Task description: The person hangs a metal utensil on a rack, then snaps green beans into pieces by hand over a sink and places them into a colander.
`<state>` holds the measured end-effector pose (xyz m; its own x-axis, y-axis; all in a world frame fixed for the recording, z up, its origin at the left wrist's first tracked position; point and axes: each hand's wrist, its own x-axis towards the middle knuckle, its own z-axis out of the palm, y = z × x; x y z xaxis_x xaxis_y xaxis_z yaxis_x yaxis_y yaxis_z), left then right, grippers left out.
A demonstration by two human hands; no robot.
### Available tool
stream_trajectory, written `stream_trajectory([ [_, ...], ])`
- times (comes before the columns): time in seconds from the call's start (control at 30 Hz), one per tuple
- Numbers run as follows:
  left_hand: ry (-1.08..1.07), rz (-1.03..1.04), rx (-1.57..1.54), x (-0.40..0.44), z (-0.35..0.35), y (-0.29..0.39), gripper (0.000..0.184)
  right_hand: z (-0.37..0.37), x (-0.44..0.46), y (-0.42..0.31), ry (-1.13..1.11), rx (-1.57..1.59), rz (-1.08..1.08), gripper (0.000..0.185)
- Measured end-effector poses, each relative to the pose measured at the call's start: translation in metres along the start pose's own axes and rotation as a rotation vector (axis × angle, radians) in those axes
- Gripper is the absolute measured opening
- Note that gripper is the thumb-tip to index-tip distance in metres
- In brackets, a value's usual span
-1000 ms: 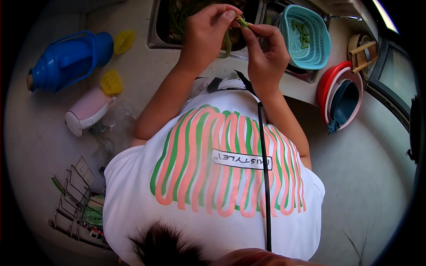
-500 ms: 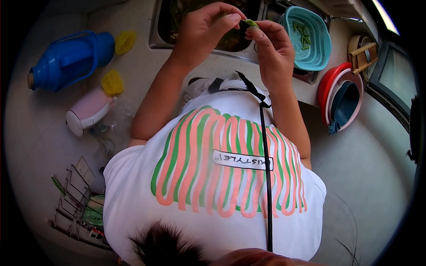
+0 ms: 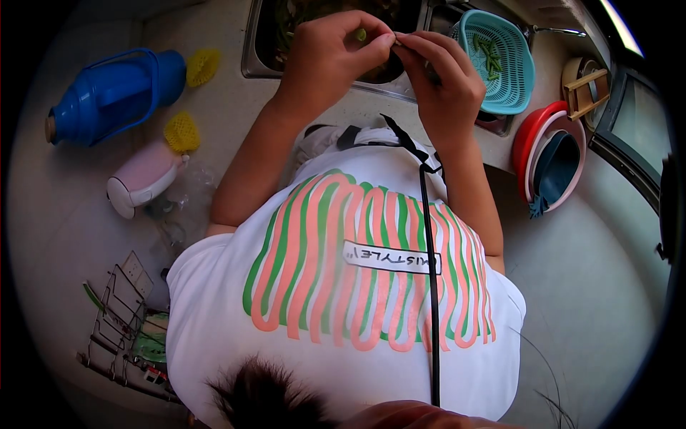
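Over the sink (image 3: 263, 66), my left hand (image 3: 336, 53) is closed in a pinch, and a green bean piece (image 3: 361, 33) shows inside the curl of its fingers. My right hand (image 3: 444, 79) is also pinched, its fingertips meeting those of my left hand at a tiny, pale bit (image 3: 396, 41) too small to name. Behind the hands, the sink holds dark water and green stems, partly hidden. To the right of my right hand sits a turquoise basket (image 3: 516, 86) with several cut green bean pieces (image 3: 489, 57) in it.
On the left are a blue thermos (image 3: 107, 100), two yellow mesh pieces (image 3: 202, 67), a pink and white kettle (image 3: 143, 179) and a wire rack (image 3: 118, 314). Red and pink basins (image 3: 525, 146) stand at the right, near a wooden frame (image 3: 586, 93) and a window (image 3: 643, 114).
My hands first drew slightly right over the sink. The green piece has gone from between the fingertips and now shows within my left hand's curl. My right hand has turned inward.
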<state>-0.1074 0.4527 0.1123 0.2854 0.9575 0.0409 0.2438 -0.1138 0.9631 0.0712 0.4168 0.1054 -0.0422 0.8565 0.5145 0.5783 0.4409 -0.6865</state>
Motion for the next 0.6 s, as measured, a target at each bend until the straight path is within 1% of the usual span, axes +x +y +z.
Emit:
stream_trajectory([
  [0.13, -0.019, 0.011, -0.013, 0.0, -0.002, -0.003, 0.016, 0.0, -0.004, 0.002, -0.009, 0.063, 0.019, 0.018],
  [0.33, -0.055, -0.014, -0.059, -0.001, 0.002, -0.003, 0.018, 0.002, -0.012, 0.003, 0.007, 0.34, 0.232, 0.018],
  [0.43, -0.089, -0.028, -0.068, -0.001, 0.003, -0.001, 0.019, 0.001, -0.014, 0.001, 0.015, 0.451, 0.288, 0.016],
  [0.53, -0.112, -0.015, -0.108, 0.0, 0.005, -0.004, 0.021, 0.002, -0.015, -0.003, 0.053, 0.641, 0.359, 0.016],
  [0.6, -0.102, 0.006, -0.077, 0.0, 0.005, -0.005, 0.021, 0.001, -0.016, -0.003, 0.06, 0.665, 0.395, 0.015],
])
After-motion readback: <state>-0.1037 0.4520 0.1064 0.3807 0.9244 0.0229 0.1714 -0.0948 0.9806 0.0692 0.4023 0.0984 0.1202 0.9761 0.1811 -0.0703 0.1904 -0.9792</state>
